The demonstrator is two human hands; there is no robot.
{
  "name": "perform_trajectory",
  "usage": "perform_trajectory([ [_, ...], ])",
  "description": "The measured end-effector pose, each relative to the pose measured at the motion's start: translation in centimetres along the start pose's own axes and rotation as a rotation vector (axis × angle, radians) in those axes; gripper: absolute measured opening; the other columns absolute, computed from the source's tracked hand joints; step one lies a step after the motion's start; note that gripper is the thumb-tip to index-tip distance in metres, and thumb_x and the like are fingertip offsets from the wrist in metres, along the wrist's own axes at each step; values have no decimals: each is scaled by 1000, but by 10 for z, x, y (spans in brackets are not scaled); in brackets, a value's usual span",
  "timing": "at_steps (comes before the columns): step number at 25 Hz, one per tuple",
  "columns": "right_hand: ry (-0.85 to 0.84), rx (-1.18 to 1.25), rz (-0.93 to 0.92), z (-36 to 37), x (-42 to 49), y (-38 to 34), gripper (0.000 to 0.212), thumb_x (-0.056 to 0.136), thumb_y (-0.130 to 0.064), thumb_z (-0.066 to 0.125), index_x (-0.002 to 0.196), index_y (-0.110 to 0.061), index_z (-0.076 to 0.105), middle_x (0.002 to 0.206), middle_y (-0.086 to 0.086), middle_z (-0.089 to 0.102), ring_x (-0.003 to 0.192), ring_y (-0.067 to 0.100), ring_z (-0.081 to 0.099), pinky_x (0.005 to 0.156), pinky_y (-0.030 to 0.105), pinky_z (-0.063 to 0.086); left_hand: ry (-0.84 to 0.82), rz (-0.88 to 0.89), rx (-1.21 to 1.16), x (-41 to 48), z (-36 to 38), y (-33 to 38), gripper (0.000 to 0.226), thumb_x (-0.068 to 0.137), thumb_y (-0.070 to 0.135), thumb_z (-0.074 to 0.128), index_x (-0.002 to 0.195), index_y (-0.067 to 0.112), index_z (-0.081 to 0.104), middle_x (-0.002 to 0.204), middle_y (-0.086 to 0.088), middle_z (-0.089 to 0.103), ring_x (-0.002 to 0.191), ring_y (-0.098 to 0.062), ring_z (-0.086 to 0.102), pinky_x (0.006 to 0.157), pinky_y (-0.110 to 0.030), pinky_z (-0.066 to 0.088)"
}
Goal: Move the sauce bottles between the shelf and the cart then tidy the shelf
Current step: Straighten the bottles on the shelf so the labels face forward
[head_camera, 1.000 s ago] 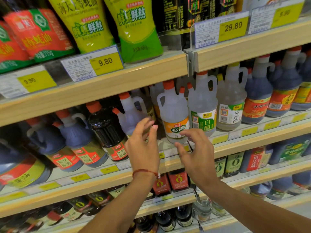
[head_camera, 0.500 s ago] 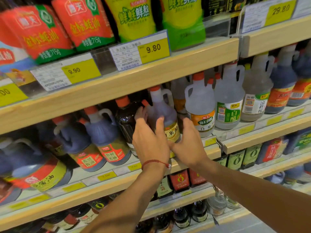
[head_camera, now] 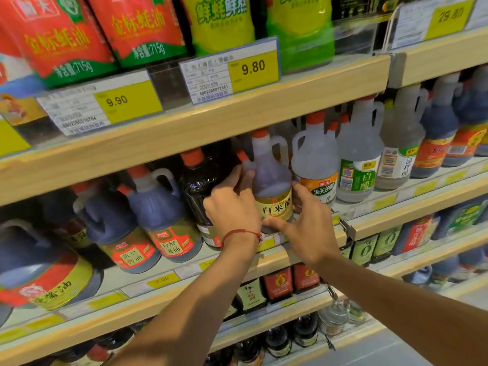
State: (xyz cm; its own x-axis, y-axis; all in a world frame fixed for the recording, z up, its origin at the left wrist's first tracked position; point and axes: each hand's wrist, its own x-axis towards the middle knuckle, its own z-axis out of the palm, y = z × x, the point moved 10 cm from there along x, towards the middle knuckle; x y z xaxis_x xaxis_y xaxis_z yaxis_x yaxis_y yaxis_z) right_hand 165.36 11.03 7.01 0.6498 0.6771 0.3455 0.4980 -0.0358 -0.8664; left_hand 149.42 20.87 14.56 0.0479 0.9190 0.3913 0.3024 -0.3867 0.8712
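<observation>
A clear jug-shaped bottle [head_camera: 270, 178] with an orange cap and a yellow label stands on the middle shelf [head_camera: 158, 299]. It sits between a dark soy sauce bottle [head_camera: 203, 180] and a clear vinegar bottle [head_camera: 315, 165] with an orange label. My left hand [head_camera: 232, 210] grips its left side, fingers curled up by the shoulder. My right hand [head_camera: 309, 233] holds its right side, thumb stretched across the base under the label. No cart is in view.
Dark soy sauce jugs [head_camera: 158, 207] fill the shelf to the left; more clear and dark jugs [head_camera: 359, 159] stand close on the right. Red pouches [head_camera: 66, 30] and green pouches [head_camera: 221, 19] line the shelf above. Small bottles [head_camera: 280, 281] stand on the shelf below.
Both hands reached in from in front of the shelf and closed round the yellow-label bottle. The view shifted left and closer to the shelf.
</observation>
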Motion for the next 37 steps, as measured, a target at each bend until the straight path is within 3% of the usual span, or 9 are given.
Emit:
perform_trajectory([
  [4,39,-31,0,-3,0,2,70,67,-39,95,127,-26,61,114,-8,71,107,9,67,94,38,59,35,29,9,-2,0,4,29,92,26,66,120,22,71,119,-8,70,113,-16,57,82,-1,27],
  [6,58,-47,-4,-3,1,1,68,67,-39,95,125,-26,62,112,-8,71,106,11,68,93,38,59,47,54,3,1,2,6,28,92,28,67,118,22,73,117,-8,71,113,-19,60,83,1,28],
  [8,76,-60,16,-3,2,3,69,67,-40,95,126,-26,64,111,-9,73,104,10,69,91,38,60,54,51,-3,5,5,4,26,91,29,68,116,24,74,114,-8,73,112,-21,63,82,1,31],
  [11,81,-67,41,-4,5,7,67,66,-42,95,124,-28,66,103,-13,76,97,6,71,87,36,61,67,48,24,7,8,1,24,90,29,69,114,28,75,111,-9,73,109,-27,63,84,-11,38],
  [19,111,-15,86,-3,2,7,60,69,-30,95,121,-29,67,101,-13,75,94,10,72,85,39,62,97,-7,9,2,10,2,24,92,30,67,115,27,74,110,-11,73,107,-27,63,76,-3,31],
  [22,118,-15,87,-7,-6,0,59,74,-19,93,125,-25,64,110,-12,71,104,8,66,96,34,57,64,-43,4,3,15,-4,27,93,29,65,118,29,72,112,-9,72,107,-24,63,83,-11,40],
  [27,11,-202,4,-21,-37,-32,48,92,-12,74,136,-17,55,131,-4,54,125,13,47,101,18,30,-48,-87,-44,-18,10,13,37,92,12,61,128,20,66,113,-3,71,103,-15,66,87,-15,45],
  [32,-122,-415,-119,-38,-53,-80,39,97,-24,66,135,-19,58,134,-6,52,129,14,42,94,21,32,-186,112,125,-44,-45,44,35,93,13,59,127,18,62,117,2,64,101,-10,63,87,-23,53],
  [37,-186,-406,-135,-46,-80,-132,38,96,-23,65,133,-15,59,129,0,55,125,21,48,103,34,41,-267,137,383,-58,-119,49,33,93,22,58,126,21,61,117,4,61,107,-15,58,91,-32,49],
])
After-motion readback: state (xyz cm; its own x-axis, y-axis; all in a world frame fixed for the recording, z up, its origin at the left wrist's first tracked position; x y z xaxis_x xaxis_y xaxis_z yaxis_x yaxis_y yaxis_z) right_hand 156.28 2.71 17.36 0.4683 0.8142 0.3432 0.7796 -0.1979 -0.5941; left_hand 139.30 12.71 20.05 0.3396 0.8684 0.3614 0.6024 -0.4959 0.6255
